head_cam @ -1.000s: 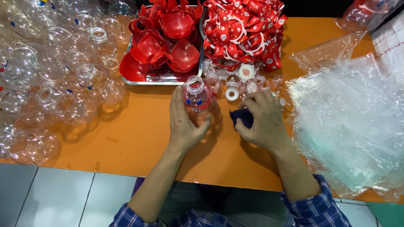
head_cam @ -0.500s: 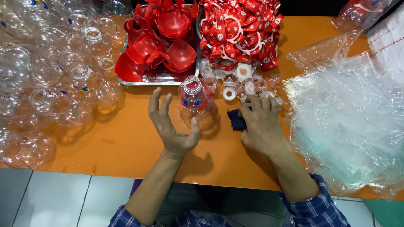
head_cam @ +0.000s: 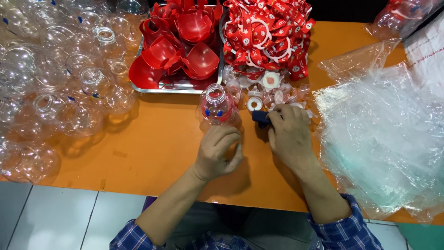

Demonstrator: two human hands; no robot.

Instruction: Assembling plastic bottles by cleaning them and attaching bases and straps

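Your left hand [head_cam: 216,153] rests on the orange table [head_cam: 152,148] with its fingers curled loosely inward; you cannot tell whether anything small sits inside them. The clear round bottle [head_cam: 215,107], with two small blue dots and red showing through its wall, stands upright just off that hand's fingertips at 12 o'clock, apart from them by a narrow gap. Your right hand [head_cam: 290,134] lies palm down at 3 o'clock of the left, its fingers bent and pressed down on a small dark blue piece [head_cam: 261,118], which pokes out at the hand's 10 o'clock edge. At 12 o'clock of the right hand lies a scatter of small white and clear caps [head_cam: 270,90]. Beyond the bottle, at 11 o'clock, a metal tray [head_cam: 159,87] holds red plastic shells [head_cam: 185,41], and beside it at 1 o'clock is a heap of red straps with white loops [head_cam: 266,32]. A crowd of clear empty bottles [head_cam: 60,74] fills the table at 9 o'clock, and crumpled clear plastic bags [head_cam: 384,134] lie at 3 o'clock.
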